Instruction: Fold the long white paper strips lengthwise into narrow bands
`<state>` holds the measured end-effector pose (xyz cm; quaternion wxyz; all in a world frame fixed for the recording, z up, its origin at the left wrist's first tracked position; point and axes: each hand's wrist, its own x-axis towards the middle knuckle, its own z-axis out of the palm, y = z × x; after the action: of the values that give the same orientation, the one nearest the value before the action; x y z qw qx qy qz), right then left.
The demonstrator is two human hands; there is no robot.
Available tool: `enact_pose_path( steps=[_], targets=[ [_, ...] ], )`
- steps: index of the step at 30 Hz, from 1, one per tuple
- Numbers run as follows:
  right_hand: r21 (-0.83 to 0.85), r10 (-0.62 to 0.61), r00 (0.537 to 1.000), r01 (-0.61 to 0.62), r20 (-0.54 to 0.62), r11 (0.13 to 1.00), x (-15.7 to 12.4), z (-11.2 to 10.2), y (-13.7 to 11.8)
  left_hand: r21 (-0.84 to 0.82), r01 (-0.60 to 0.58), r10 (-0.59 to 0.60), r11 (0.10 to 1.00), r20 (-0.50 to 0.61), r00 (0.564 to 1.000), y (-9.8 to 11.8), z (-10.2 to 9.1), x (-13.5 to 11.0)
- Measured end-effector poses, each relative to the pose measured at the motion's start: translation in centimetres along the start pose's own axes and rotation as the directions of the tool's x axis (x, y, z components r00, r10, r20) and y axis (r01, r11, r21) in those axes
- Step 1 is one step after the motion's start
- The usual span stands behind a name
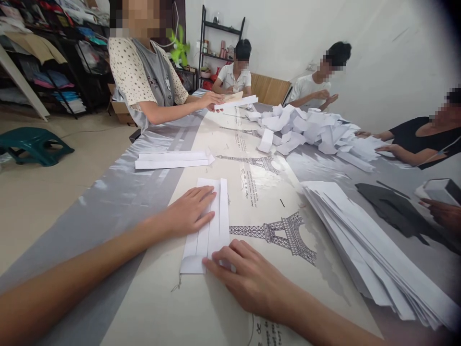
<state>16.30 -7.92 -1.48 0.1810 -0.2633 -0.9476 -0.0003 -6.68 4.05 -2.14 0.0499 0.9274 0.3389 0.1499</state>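
A folded white paper [213,230] with long parallel creases lies lengthwise before me on the patterned table cover. Its near end has a flap turned over. My left hand [190,209] rests flat on its left part, fingers stretched out and slightly apart. At the lower right corner, my right hand [248,276] has its fingers curled, with the tips closed at the paper's edge; the exact grip is partly hidden. A thin dark string [177,284] hangs out by the near left corner. Just beyond my left hand lie more long folded white papers [171,159].
A stack of white sheets [370,250] lies on my right. Farther off is a heap of folded white papers [302,126]. Several people sit or stand around the table; one [144,86] at the far left holds a paper. A green stool [34,142] stands on the floor.
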Motion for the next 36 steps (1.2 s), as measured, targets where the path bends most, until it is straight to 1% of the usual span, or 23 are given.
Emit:
enact_pose_path(
  steps=[3,8,10,13,18,25,30,36],
  targets=[
    [0.022,0.016,1.000,-0.015,-0.020,1.000,0.06,-0.12,-0.07,0.010,-0.002,0.002,1.000,0.001,1.000,0.02,0.05,0.03],
    [0.190,0.116,0.993,-0.110,-0.021,0.976,0.43,-0.53,-0.08,0.025,0.000,-0.001,1.000,0.009,1.000,-0.04,0.13,0.04],
    [0.221,0.138,0.990,-0.133,-0.008,0.966,0.53,-0.45,-0.06,0.016,0.005,-0.005,1.000,0.009,1.000,-0.02,0.09,0.05],
    [0.216,0.142,0.990,-0.140,0.003,0.966,0.55,-0.19,-0.08,0.005,0.005,-0.005,1.000,0.013,1.000,0.04,0.02,0.06],
    [0.193,0.140,0.990,-0.135,-0.016,0.972,0.41,-0.08,-0.26,0.005,0.002,-0.002,1.000,-0.001,1.000,0.09,0.02,0.01],
    [0.295,0.190,0.982,-0.179,-0.007,0.939,0.25,0.04,-0.27,0.061,0.010,-0.013,0.998,0.045,0.999,0.29,-0.37,0.14],
    [0.302,0.173,0.985,-0.162,-0.010,0.939,0.13,0.19,-0.11,0.052,0.016,-0.019,0.999,0.061,0.998,0.18,-0.44,0.21],
    [0.318,0.171,0.985,-0.166,0.012,0.934,0.09,-0.06,0.07,0.063,0.004,-0.007,0.998,0.059,0.998,-0.14,-0.02,0.14]
  ],
)
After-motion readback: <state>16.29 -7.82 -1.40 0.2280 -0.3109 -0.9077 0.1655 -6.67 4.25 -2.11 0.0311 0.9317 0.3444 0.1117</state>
